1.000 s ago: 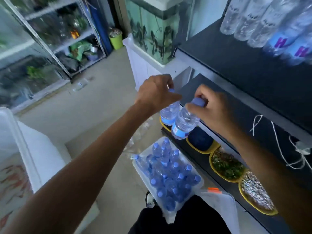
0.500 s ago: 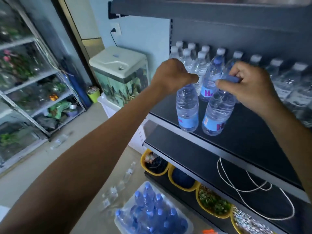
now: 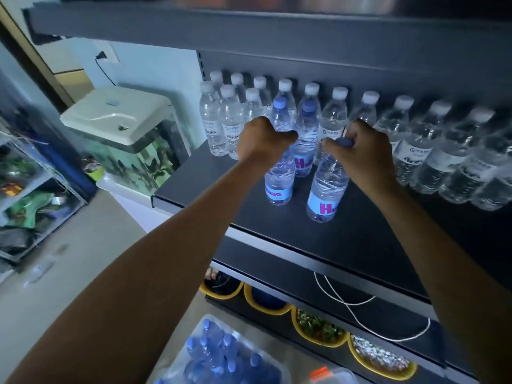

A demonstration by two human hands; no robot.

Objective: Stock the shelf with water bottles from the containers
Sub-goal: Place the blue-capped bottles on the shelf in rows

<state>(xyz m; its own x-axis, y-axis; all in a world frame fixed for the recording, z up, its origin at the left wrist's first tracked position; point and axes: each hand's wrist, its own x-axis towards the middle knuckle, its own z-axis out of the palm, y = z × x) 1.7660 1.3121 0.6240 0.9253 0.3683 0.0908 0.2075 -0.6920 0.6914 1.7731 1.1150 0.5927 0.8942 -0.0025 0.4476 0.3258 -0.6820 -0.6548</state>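
Two clear plastic blue-labelled water bottles stand on the dark grey metal shelf [image 3: 360, 245]: the left hand [image 3: 261, 139] grips the left bottle [image 3: 278, 180] by its top, the right hand [image 3: 360, 151] the right bottle [image 3: 327, 189]. White-capped bottles [image 3: 410, 139] line the far edge. A glass fish tank [image 3: 130, 139] sits left; a clear tub of blue-capped bottles [image 3: 221, 358] lies below.

A lidded fish tank [image 3: 124, 137] stands against a pale blue wall [image 3: 155, 67], beside a beige floor [image 3: 69, 259].
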